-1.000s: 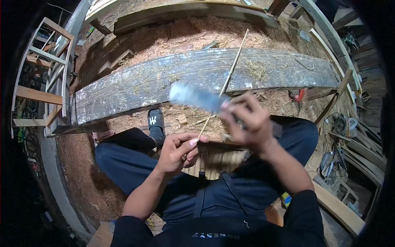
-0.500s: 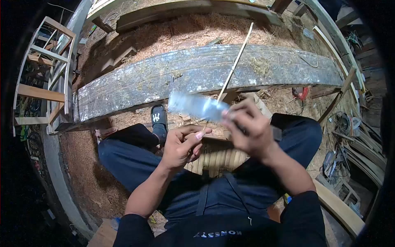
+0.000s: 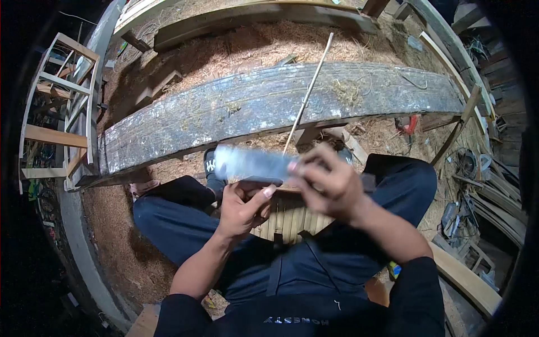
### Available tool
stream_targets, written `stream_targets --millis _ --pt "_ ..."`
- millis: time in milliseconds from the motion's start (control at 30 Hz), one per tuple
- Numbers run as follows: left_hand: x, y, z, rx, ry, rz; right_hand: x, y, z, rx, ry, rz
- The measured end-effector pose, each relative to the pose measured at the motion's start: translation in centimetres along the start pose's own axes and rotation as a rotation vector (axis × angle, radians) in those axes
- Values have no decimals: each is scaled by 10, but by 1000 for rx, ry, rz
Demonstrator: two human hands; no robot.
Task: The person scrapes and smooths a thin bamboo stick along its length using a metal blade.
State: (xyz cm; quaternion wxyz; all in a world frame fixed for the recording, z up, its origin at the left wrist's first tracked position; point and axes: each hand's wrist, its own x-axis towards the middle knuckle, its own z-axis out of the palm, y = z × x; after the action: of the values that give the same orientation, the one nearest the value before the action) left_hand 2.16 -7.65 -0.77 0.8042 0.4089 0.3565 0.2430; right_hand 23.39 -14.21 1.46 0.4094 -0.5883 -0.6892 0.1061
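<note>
Right hand curled around blurred knife, apparently

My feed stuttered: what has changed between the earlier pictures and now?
The right hand drew the blade along the stick, nearer the left hand; the stick's far tip swung slightly left. Nothing was visibly grasped or released. The left hand and plank stayed about put.
</note>
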Motion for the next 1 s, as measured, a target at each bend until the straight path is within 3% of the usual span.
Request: stream_targets --millis 67,100,133,233,333,467,600,667,700,800,900,933,1000 --pt "-1 -1 5 1 184 19 -3 -8 6 7 -14 -19" --pt "1 5 -10 49 23 -92 -2 -1 4 -18 29 63" --pt "2 3 -12 -23 -30 -77 2 11 0 -46 68 145" --pt "1 1 -11 -24 -77 -21 9 25 -9 -105 108 114" --pt "2 2 -11 27 -66 -15 -1 -3 7 30 32 -24" --pt "0 0 -13 31 -39 -23 8 32 -6 -108 165 152" --pt "0 3 -7 -10 -96 7 0 2 -1 -70 72 71" --pt "-1 3 1 54 71 42 -3 -7 5 26 23 12" --pt "-1 7 -9 86 14 -87 -2 4 4 -25 65 64" --pt "-1 2 -11 18 -49 -32 12 37 -9 -113 197 128" --pt "-2 -1 -13 56 -51 -18 0 9 4 15 52 69" --pt "-2 0 -3 57 54 26 -5 0 9 24 19 -29" --pt "-1 3 -4 146 70 28 -2 -1 9 55 43 60"
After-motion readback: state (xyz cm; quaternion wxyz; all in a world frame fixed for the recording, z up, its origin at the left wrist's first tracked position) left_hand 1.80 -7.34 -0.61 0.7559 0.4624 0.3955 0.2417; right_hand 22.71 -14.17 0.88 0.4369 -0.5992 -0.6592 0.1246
